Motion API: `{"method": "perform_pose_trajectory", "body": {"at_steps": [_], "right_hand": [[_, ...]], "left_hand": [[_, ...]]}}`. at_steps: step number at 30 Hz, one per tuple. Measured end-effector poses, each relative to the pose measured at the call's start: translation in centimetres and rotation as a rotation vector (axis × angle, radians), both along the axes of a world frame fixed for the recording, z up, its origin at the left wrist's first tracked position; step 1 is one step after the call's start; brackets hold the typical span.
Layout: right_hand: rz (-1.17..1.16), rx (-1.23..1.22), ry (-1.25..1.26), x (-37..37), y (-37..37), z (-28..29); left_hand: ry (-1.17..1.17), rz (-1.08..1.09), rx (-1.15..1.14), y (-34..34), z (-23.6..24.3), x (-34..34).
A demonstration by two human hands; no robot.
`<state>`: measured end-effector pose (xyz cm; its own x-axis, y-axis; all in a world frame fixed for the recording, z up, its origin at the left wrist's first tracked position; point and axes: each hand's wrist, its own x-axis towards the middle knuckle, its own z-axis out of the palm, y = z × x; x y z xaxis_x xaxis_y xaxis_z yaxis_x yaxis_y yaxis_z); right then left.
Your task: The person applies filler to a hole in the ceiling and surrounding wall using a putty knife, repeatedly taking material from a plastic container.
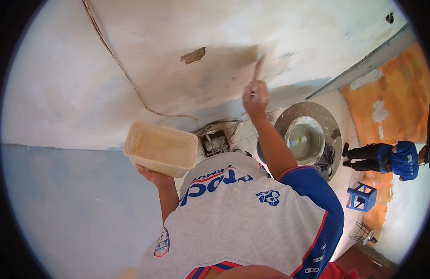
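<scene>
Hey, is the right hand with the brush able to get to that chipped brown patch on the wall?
Probably yes. The right hand holds the brush against the wall, and the chipped patch lies just to its left with only bare plaster between. The left hand holds the tub lower down.

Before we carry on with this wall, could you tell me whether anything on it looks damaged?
Yes: a chipped patch left of the brush exposes brown under the pale coat, and a thin crack curves down the wall.
</scene>
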<state>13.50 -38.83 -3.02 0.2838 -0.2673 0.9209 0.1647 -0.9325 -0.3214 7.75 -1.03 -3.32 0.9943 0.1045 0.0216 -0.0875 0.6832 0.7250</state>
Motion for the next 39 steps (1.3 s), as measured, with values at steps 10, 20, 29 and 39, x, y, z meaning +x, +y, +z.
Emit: {"method": "perform_pose_trajectory", "body": {"at_steps": [10,20,29,39], "right_hand": [[0.115,-0.052,0.17,2.9,-2.2,0.2],[-0.134,-0.077,0.164,2.4,-7.6,-0.8],[-0.166,0.021,0.176,-1.8,-5.5,-1.6],[0.25,-0.134,0.089,-1.1,-4.3,-1.3]], "left_hand": [[0.078,-0.122,-0.077,-0.6,-0.2,0.9],[0.089,-0.116,-0.04,-2.8,-0.4,1.3],[-0.005,-0.064,-0.003,-4.4,-0.1,0.4],[0.011,-0.011,-0.024,-7.5,-0.6,-0.6]]}}
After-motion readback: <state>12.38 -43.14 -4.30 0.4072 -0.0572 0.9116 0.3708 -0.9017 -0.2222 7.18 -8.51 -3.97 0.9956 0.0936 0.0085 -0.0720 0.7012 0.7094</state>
